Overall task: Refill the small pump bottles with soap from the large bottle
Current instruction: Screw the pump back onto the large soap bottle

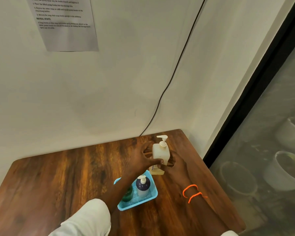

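left hand: wraps the tall cream plastic pump bottle, thumb in front
right hand: grip hidden behind bottle, can't tell
tip: keep it upright over the wooden counter

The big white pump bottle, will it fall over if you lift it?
The big white pump bottle looks tall and narrow, so it could tip. Both the left hand and right hand grip it, which should steady it. Its smooth plastic may be slippery.

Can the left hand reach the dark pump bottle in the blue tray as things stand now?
Probably yes, once it lets go. The left hand grips the white pump bottle. The dark pump bottle stands upright in the blue tray, just beside that forearm, its top uncovered.
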